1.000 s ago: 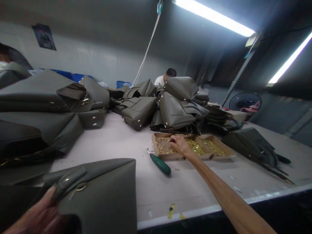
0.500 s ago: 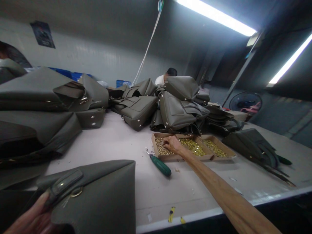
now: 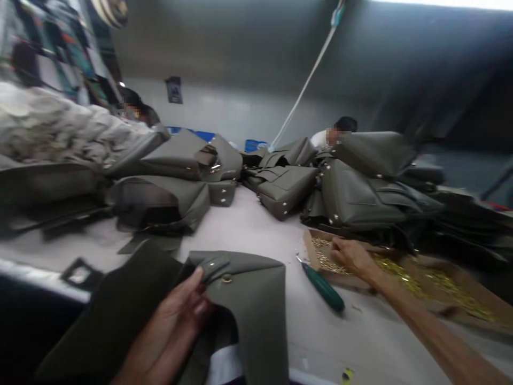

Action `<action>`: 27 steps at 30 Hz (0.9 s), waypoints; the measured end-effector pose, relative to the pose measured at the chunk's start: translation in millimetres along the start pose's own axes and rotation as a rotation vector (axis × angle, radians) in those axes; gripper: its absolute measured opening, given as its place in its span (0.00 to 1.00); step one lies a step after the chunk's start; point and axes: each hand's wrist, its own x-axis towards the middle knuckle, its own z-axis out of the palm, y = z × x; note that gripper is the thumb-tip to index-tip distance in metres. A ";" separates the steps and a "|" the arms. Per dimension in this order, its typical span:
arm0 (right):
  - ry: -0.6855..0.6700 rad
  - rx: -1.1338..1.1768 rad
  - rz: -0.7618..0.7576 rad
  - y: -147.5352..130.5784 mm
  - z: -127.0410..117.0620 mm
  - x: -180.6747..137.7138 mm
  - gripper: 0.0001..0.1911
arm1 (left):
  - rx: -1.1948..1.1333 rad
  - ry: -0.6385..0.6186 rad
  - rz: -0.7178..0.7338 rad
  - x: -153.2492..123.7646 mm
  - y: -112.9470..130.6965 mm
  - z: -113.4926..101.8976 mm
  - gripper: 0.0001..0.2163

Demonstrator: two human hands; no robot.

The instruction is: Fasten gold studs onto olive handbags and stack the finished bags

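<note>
My left hand (image 3: pixel 172 315) grips an olive-grey handbag (image 3: pixel 260 299) by the small strap tab (image 3: pixel 214 267) near its top edge, thumb on top. A gold ring sits beside the tab, and the bag's side hangs open below. My right hand (image 3: pixel 352 255), fingers pinched together, is at the left compartment of a cardboard tray (image 3: pixel 310 246), over small gold rivets (image 3: pixel 326 259). Whatever is between its fingertips is hidden. Just left of the tray lies a hook tool with a green handle (image 3: pixel 324 287), its bent metal tip pointing away from me.
Finished-looking handbags (image 3: pixel 360 195) are heaped behind the tray, with more bags (image 3: pixel 164 200) at the left. Other tray sections hold yellowish metal pieces (image 3: pixel 401 272). Two people sit beyond the piles. A white cord (image 3: pixel 304 80) hangs at the back.
The view has swung left, so the table's contents appear farther right. My left hand still grips the bag, now nearer the middle. My right hand remains at the rivet compartment.
</note>
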 end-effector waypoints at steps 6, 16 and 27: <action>0.071 0.077 -0.094 -1.3 -14.5 6.5 0.10 | -0.091 -0.118 0.047 -0.1 -0.4 15.6 0.06; 0.083 0.328 -0.258 -102.0 -73.4 7.8 0.09 | -0.118 -0.168 0.063 2.8 -1.7 10.1 0.07; -0.167 0.915 -0.665 -247.9 -101.4 -28.3 0.07 | -0.101 -0.207 0.078 3.1 -1.7 7.7 0.06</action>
